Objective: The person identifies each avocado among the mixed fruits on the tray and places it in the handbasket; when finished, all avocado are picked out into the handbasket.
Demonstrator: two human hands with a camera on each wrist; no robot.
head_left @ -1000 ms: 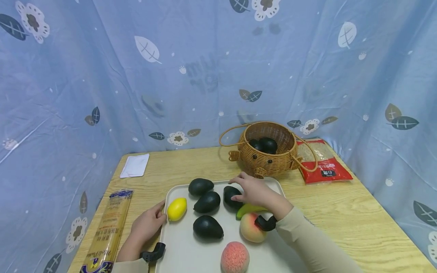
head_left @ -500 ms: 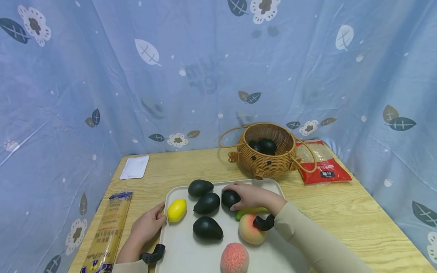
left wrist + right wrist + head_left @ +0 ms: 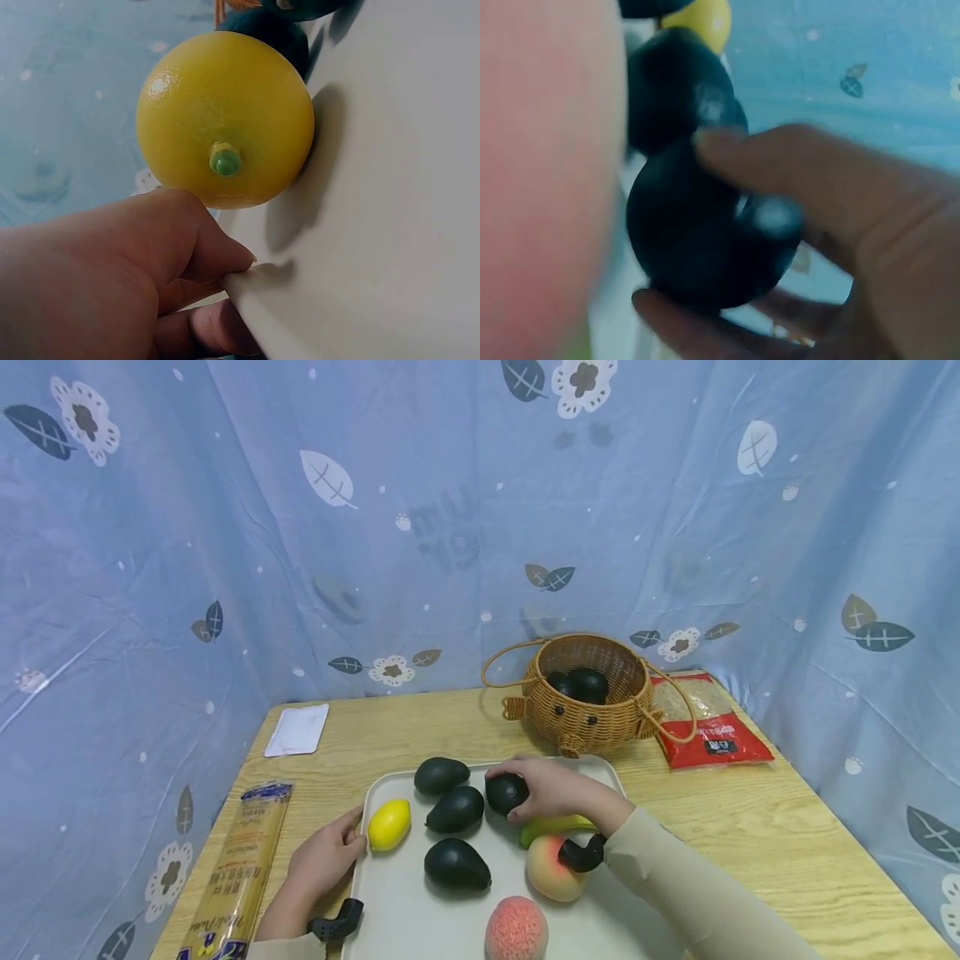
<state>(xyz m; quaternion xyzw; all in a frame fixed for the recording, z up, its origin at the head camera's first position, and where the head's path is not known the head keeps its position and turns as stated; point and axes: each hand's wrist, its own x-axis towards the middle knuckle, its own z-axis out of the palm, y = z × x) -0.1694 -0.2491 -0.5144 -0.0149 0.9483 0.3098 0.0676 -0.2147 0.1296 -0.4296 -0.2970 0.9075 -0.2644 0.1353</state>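
Note:
My right hand (image 3: pixel 558 789) grips a dark avocado (image 3: pixel 506 793) at the back of the white tray (image 3: pixel 405 910). In the right wrist view, the thumb lies on one side of this avocado (image 3: pixel 705 225) and fingers curl round the other. At the tray's left rim, my left hand (image 3: pixel 325 853) pinches the edge, its thumb (image 3: pixel 217 247) on top and fingers underneath. A yellow lemon (image 3: pixel 389 825) lies just beyond that thumb. Three more avocados (image 3: pixel 456 863) sit left of the gripped one. Beneath the right wrist are a green-yellow banana (image 3: pixel 551 828) and a peach (image 3: pixel 553 870).
Behind the tray stands a wicker basket (image 3: pixel 581 731) with looped handles and dark avocados (image 3: pixel 588 685) inside. A red-and-clear bag (image 3: pixel 720 739) lies to its right. On the left are a pasta packet (image 3: pixel 236 868) and a white card (image 3: pixel 297 729). A pink textured ball (image 3: pixel 517 929) rests near the tray's front.
My right hand has moved slightly left and down, and its spread fingers have closed round the avocado. The left hand has stayed at the tray's rim.

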